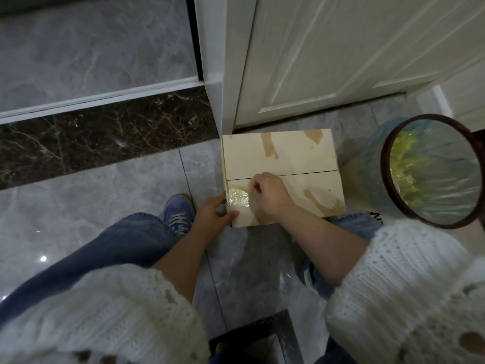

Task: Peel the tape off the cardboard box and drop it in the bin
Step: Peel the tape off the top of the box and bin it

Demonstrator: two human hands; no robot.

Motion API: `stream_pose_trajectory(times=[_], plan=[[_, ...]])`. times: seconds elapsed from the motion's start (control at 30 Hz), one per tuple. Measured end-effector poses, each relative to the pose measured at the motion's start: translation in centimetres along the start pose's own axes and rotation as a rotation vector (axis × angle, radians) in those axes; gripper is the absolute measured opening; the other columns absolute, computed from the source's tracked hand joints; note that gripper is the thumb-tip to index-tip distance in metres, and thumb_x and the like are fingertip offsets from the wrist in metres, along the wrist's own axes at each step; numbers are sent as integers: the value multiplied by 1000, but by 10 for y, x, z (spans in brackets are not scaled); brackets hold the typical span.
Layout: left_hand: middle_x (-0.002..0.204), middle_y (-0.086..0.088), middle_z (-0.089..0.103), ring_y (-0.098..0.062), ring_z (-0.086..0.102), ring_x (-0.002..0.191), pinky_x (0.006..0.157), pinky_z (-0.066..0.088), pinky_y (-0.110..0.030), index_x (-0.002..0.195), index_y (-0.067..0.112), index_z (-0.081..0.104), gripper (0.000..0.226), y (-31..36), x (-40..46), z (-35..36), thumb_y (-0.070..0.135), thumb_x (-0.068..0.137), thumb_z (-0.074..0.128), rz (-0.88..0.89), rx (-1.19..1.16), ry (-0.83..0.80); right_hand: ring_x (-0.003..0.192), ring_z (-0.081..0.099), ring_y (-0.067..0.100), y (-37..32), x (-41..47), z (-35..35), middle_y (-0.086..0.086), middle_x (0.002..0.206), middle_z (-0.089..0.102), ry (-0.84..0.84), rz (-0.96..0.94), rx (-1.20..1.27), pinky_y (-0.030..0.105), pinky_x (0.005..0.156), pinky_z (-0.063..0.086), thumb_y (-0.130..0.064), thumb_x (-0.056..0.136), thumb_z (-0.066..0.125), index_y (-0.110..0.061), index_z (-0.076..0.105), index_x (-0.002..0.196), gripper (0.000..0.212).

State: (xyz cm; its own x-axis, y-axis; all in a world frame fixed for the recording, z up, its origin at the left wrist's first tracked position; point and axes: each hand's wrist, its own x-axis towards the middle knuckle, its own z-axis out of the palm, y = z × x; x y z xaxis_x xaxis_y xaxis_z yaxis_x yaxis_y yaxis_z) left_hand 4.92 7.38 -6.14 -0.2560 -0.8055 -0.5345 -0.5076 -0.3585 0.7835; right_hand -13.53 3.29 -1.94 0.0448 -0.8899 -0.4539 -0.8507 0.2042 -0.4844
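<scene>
A pale cardboard box (288, 158) lies flat on the floor by the door, its two flaps meeting along a seam. Brown torn patches mark its top. A crinkled strip of clear tape (238, 197) sticks to the near-left corner. My right hand (267, 191) rests on the box with fingers curled, pinching at the tape's right edge. My left hand (214, 215) holds the box's near-left corner, thumb on top. The bin (430, 169) stands to the right of the box, lined with a clear bag and holding crumpled yellowish tape.
A white door (341, 53) and its frame (217, 74) stand right behind the box. My knees in jeans and a blue shoe (179, 215) flank the box. A dark marble threshold (105, 137) runs to the left. A dark stool edge (262, 334) sits below me.
</scene>
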Motion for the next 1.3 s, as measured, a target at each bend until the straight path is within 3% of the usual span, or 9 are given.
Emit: stream_pose_trajectory(times=[0.1, 0.2, 0.33, 0.47, 0.57, 0.93, 1.07, 1.13, 1.3], plan=[[130, -7, 61, -3, 63, 84, 61, 62, -27, 143, 12, 55, 53, 3, 0, 0, 16, 94, 73, -28, -59, -20, 101, 62, 31, -3, 3, 1, 13, 104, 71, -63, 187, 100, 35, 89, 48, -13, 94, 54, -4, 69, 96, 17], [133, -5, 59, -3, 63, 85, 63, 63, -37, 147, 16, 52, 57, 3, 0, -1, 18, 94, 73, -39, -75, -25, 107, 61, 26, -3, 7, -4, 7, 106, 71, -138, 258, 187, 27, 88, 43, -16, 95, 55, -8, 69, 97, 16], [128, -1, 56, -4, 62, 83, 63, 62, -34, 148, 16, 51, 58, 4, 0, -1, 19, 94, 72, -46, -63, -22, 99, 61, 20, -4, 8, -9, -7, 83, 64, -151, 358, 406, 29, 90, 47, -15, 95, 60, -16, 68, 87, 12], [129, 1, 53, -2, 61, 83, 61, 61, -27, 148, 16, 51, 58, 3, 1, -2, 19, 95, 72, -59, -79, -19, 101, 64, 21, -6, 3, -5, -8, 82, 66, -111, 363, 482, 41, 101, 48, -18, 94, 62, -16, 68, 99, 8], [130, 0, 51, -1, 60, 84, 61, 62, -26, 149, 18, 49, 59, 3, 1, -3, 21, 95, 72, -70, -83, -36, 102, 61, 22, -6, 1, -11, 0, 100, 66, -146, 374, 547, 42, 100, 47, -23, 86, 66, -31, 55, 118, 35], [129, 2, 53, -3, 63, 82, 60, 61, -27, 148, 18, 51, 59, 3, 1, -5, 19, 94, 73, -81, -114, -45, 71, 53, 5, 3, -8, -7, -13, 82, 58, -81, 48, 305, 39, 81, 53, -16, 68, 87, -23, 72, 105, 40], [129, -2, 59, -11, 66, 90, 66, 62, -28, 145, 18, 55, 53, 4, 1, -7, 20, 94, 72, -41, -110, -59, 85, 58, 12, -2, -4, -2, -7, 92, 62, 53, -86, 74, 32, 81, 53, -33, 66, 90, -23, 74, 99, 38], [120, 2, 62, -12, 64, 96, 71, 57, -14, 140, 16, 59, 48, 3, 1, -8, 18, 94, 73, -8, -91, -44, 95, 56, 15, -4, -3, 1, -3, 98, 58, 127, -140, 22, 29, 86, 49, -30, 66, 90, -19, 75, 95, 35], [121, 1, 66, -17, 66, 108, 76, 50, -6, 136, 16, 64, 46, -5, 5, -8, 20, 91, 76, 4, -104, -53, 97, 57, 24, -10, -3, 11, 4, 98, 63, 152, -189, -80, 41, 79, 54, -21, 80, 78, -13, 72, 97, 20]])
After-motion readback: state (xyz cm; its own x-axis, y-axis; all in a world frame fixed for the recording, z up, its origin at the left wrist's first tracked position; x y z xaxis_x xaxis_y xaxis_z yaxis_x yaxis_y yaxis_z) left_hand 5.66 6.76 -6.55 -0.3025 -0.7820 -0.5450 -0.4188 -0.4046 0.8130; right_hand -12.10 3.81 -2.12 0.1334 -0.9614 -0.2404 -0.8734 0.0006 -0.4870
